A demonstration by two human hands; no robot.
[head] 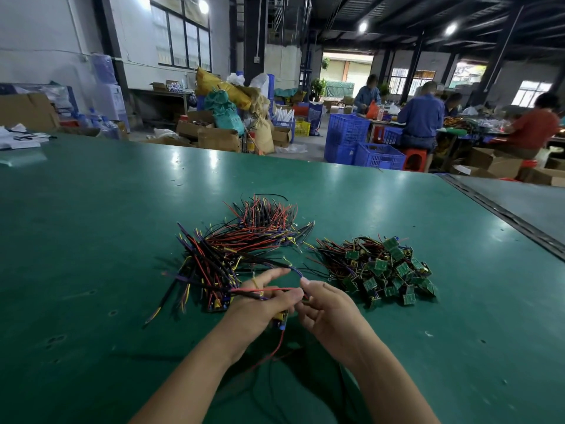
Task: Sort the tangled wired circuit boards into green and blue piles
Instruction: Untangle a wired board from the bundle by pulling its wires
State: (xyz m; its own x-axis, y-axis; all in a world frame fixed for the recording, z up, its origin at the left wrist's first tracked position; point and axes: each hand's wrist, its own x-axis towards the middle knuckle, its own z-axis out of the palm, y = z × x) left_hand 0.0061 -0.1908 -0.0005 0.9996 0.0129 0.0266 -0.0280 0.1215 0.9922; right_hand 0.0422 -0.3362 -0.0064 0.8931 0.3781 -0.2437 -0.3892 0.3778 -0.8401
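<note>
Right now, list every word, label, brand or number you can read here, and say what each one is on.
No text can be read in this view.
Green circuit boards in the right pile: any markings are too small to read.
Wired board in the left hand: mostly hidden, nothing legible.
Teal sack and blue printed bag beyond the table: print is too blurred to read.

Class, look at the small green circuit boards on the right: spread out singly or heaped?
Heaped. The small green circuit boards overlap at all angles in one pile on the green table, wires tangled among them.
</note>
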